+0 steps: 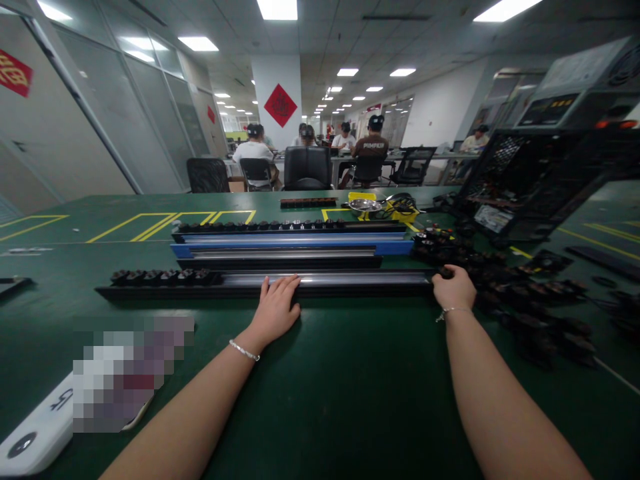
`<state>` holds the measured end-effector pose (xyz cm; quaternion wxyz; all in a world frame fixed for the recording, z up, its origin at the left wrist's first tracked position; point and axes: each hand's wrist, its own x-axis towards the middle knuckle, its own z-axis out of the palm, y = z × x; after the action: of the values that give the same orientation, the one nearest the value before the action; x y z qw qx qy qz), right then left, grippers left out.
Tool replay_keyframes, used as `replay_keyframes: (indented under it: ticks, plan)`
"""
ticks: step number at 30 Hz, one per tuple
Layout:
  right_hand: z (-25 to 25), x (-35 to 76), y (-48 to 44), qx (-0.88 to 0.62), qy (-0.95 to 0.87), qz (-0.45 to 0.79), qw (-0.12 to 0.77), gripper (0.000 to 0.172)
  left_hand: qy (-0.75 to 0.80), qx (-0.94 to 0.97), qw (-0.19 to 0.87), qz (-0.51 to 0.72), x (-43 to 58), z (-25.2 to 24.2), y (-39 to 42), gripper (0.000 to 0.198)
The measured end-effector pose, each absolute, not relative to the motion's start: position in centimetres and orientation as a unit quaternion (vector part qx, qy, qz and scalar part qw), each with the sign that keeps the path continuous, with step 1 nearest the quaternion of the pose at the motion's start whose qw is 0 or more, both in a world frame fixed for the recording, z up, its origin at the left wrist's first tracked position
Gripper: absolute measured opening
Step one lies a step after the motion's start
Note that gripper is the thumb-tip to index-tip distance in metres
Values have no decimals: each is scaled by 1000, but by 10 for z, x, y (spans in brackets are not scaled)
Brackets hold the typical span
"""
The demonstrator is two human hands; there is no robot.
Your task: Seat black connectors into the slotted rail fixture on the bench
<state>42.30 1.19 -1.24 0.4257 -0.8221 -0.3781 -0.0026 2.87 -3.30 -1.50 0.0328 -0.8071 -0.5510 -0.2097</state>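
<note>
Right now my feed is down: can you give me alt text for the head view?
The left hand rests flat on the nearest long black rail on a green table, while the right hand pinches a small black part at the rail's right end. A pile of black parts lies to the right.

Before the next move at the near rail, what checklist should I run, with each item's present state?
1. Left hand steadies the near rail: ok, palm flat on its middle.
2. Right hand at the rail's right end: ok, fingers meet the end.
3. Small black part in the right hand's fingers: cannot tell, fingertips hide it.
4. Rail lies flat on the green table: ok.
5. Parts already seated on the rail: ok, a row sits at the left end; the middle and right stretch is bare.
6. Loose parts within reach: ok, a pile lies just right of the right hand.
</note>
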Motion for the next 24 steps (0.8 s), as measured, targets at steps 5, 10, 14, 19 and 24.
replay_keyframes:
  ticks: [5,10,14,19,24]
  plan:
    - [-11,426,12,-823,-386,2,417,42,-551,-807,31,-209,29,-15,-33,54]
    - [-8,425,10,-827,-379,10,415,41,-549,-808,27,-212,29,-15,-33,54]
    - [-6,427,9,-823,-374,15,428,39,-550,-808,30,-210,28,-16,-33,53]
    - [-6,441,5,-841,-348,24,413,39,-551,-807,28,-213,28,-17,-32,53]
    - [-9,458,1,-855,-309,28,416,40,-550,-807,24,-212,27,-18,-31,53]
